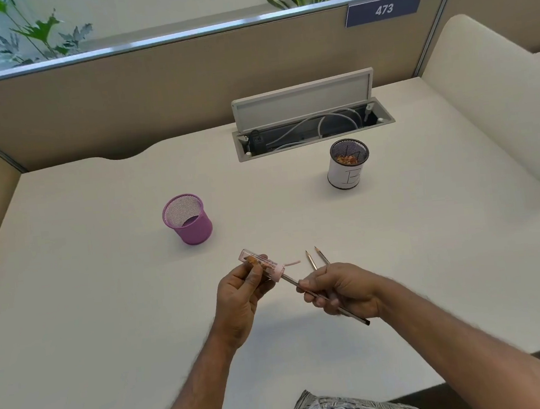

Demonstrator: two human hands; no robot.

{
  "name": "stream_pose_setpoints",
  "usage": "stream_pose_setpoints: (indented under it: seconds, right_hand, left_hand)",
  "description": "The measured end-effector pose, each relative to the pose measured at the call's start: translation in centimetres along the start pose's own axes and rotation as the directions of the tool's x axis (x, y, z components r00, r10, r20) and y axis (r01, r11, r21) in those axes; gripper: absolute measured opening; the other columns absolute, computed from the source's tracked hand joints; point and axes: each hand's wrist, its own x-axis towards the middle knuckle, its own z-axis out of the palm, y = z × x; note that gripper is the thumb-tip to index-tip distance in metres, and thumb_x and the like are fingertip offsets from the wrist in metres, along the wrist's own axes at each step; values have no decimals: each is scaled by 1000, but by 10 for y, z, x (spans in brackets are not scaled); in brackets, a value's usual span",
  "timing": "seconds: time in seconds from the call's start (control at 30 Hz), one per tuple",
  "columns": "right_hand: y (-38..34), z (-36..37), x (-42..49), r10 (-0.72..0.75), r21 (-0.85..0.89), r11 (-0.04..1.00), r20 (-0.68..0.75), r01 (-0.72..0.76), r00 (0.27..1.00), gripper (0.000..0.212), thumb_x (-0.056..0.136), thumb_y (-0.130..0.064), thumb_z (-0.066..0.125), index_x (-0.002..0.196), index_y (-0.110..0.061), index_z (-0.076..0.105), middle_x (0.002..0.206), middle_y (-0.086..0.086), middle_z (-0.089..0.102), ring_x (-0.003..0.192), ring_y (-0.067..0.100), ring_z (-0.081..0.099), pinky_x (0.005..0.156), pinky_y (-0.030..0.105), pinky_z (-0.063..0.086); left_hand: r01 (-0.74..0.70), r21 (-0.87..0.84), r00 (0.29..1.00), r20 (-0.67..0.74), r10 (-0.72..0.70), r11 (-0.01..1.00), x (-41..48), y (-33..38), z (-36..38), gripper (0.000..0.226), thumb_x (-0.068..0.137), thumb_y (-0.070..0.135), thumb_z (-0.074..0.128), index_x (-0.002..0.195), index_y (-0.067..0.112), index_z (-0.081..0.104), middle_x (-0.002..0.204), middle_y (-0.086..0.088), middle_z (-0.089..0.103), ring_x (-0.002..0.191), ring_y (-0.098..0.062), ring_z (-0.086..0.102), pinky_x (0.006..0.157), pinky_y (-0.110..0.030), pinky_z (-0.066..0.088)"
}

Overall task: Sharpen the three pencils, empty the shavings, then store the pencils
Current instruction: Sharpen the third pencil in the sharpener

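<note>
My left hand grips a clear pink tube sharpener with brown shavings inside. A dark pencil has its tip in the sharpener's pink end, and my right hand pinches its shaft. Two sharpened pencils lie on the white table just beyond my right hand, points away from me. A pink mesh cup stands at the middle left, with nothing in it. A black mesh cup wrapped in white paper stands at the back right and holds shavings.
An open cable hatch with its lid raised sits at the table's back edge. A beige partition runs behind, and a cream panel bounds the right side. A small pink strip lies by the sharpener.
</note>
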Motion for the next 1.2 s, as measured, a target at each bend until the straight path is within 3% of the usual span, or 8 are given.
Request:
stream_pose_setpoints:
  seconds: [0.23,0.33,0.43,0.5,0.67,0.9,1.07,1.2]
  right_hand:
    - [8,10,5,-404,-370,870,-155,326,902,22,70,-1,83,82,-7,65,56,2,61,47,15,56,42,24,43]
    - [15,15,9,-710,-713,577,-197,399,676,17,74,-11,82,73,-16,66,60,-8,61,53,9,54,52,24,45]
    - [22,17,11,-920,-943,144,-16,300,391,11,78,-15,78,75,-14,68,66,-8,57,57,12,47,51,26,40]
    - [24,18,11,-936,-962,36,63,272,346,8,80,-13,76,77,-10,69,67,-3,58,56,17,48,48,30,41]
    - [21,15,11,-904,-902,202,-21,383,427,9,80,-11,77,75,-7,71,59,-14,53,55,7,43,55,18,32]
    - [8,12,5,-574,-561,724,-167,402,802,15,82,-16,75,68,-15,71,60,3,68,43,11,47,45,22,38]
    - [-5,2,-1,-196,-213,961,-72,177,978,14,84,-9,72,73,-6,66,64,11,64,40,11,42,35,18,29]
    - [-9,-2,-2,46,-31,999,80,-43,996,17,78,-19,70,84,-4,64,65,2,58,43,4,41,33,13,27]
  left_hand:
    - [-40,55,997,-68,44,998,-2,0,2,23,86,26,59,96,20,79,101,-8,77,98,-24,72,79,-30,58]
    - [-57,96,995,-76,65,994,-3,0,5,22,86,29,60,94,22,79,99,-7,77,96,-22,72,78,-28,57]
    - [-60,87,992,-105,70,994,-4,-1,7,22,88,29,60,94,20,79,100,-10,76,96,-22,71,75,-27,56]
    - [-63,85,991,-115,73,994,-4,-2,8,23,89,29,59,94,19,79,99,-9,77,95,-21,71,75,-26,55]
    - [-54,90,993,-96,62,994,-5,0,9,22,89,28,58,94,23,79,100,-7,77,96,-19,71,75,-25,55]
    - [-43,100,997,-64,50,994,-5,2,6,23,87,29,58,94,24,80,100,-6,77,97,-20,70,79,-28,56]
    - [-47,79,999,-11,48,996,-5,0,6,25,88,26,57,98,21,79,102,-2,77,98,-19,71,81,-28,56]
    - [-42,68,999,12,41,997,-4,-1,6,26,90,25,56,101,19,78,106,-5,76,102,-23,71,81,-28,56]
